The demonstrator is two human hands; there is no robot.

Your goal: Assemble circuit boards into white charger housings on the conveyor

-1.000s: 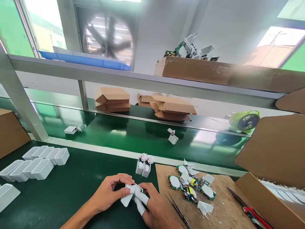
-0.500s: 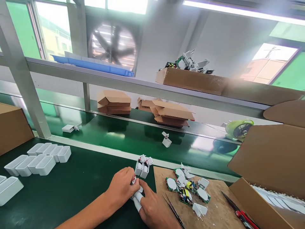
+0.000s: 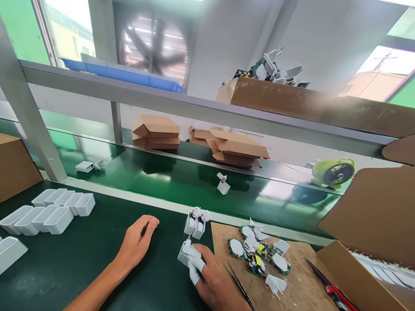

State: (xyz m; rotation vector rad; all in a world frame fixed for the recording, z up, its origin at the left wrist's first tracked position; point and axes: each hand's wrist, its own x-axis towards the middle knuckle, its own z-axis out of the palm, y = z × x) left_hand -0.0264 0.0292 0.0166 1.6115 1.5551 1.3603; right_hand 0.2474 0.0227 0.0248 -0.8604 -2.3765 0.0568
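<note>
My right hand (image 3: 215,278), with white covers on two fingers, grips a small white plastic charger case (image 3: 183,255) over the green table. A white part shows at its top, partly covered by the fingers. Just beyond stand two open white cases (image 3: 195,226) side by side, with white plug pieces and red wire at their tops. To the left, my left hand (image 3: 138,239) is over the table, fingers curled and thumb tip against the forefinger; nothing shows in it. Farther left are several white cases (image 3: 58,221) in rows, their tops open.
On a brown board (image 3: 300,276) lie several circuit boards (image 3: 254,250), tweezers (image 3: 238,283) and red-handled pliers (image 3: 330,285). An open carton (image 3: 363,272) stands at the right. Behind a pale rail runs a green belt (image 3: 168,179) carrying a white case (image 3: 223,185). A metal shelf crosses above.
My left hand has come away from my right hand and moved left. The right hand keeps the white charger case, which now shows more plainly. The view has tilted down slightly.
</note>
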